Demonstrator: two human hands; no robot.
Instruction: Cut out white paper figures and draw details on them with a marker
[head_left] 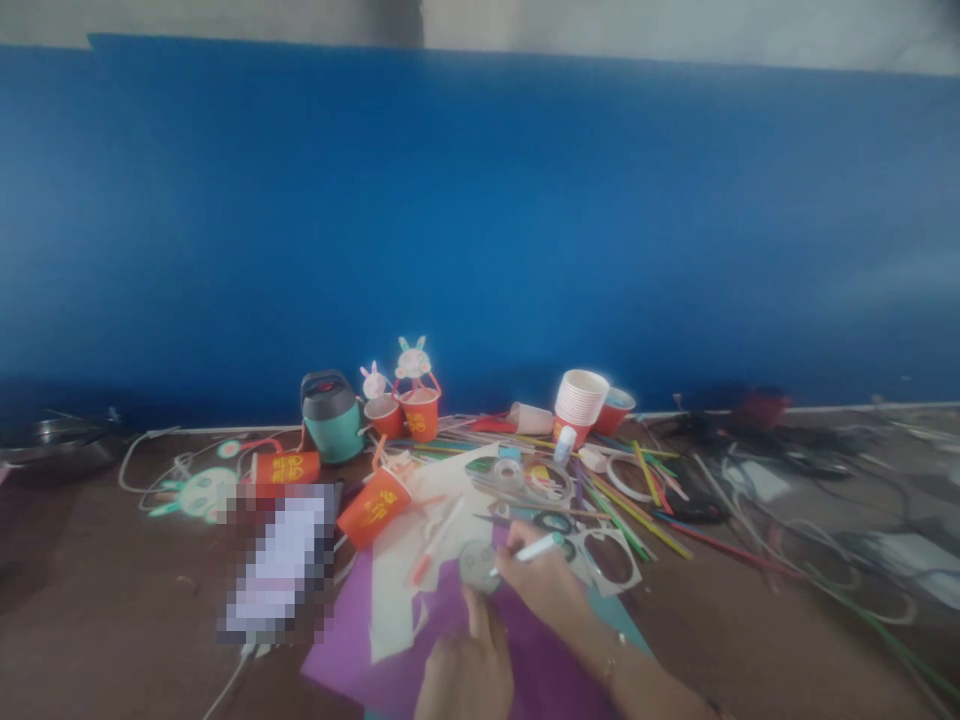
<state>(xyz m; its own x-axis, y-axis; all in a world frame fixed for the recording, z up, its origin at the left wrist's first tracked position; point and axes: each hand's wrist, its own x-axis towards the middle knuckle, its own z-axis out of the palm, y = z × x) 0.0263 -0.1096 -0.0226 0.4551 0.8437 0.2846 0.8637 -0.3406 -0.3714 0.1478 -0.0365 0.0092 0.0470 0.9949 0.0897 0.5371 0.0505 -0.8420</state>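
Note:
My right hand (534, 575) is closed around a white marker (529, 552) with a teal end, its tip down at the edge of a round pale paper disc (478, 563). Faint marks show on the disc, too blurred to make out. From below, my left hand (469, 660) reaches in with a finger stretched out onto the disc's lower edge. Under both hands lies a purple sheet (352, 635), with a cut white sheet (390, 615) partly over it. An orange-tipped white marker (437, 545) rests on the white sheet. Scissors (555, 522) lie just beyond my right hand.
Red paper cups (375, 505) lie on the left, near a pixelated phone (281, 565) and a teal pot (332, 425). Bunny-faced cup baskets (420, 410) stand behind. To the right are stacked cups (581, 400), coloured sticks (637, 515), a tape roll (508, 475) and cables (810, 560).

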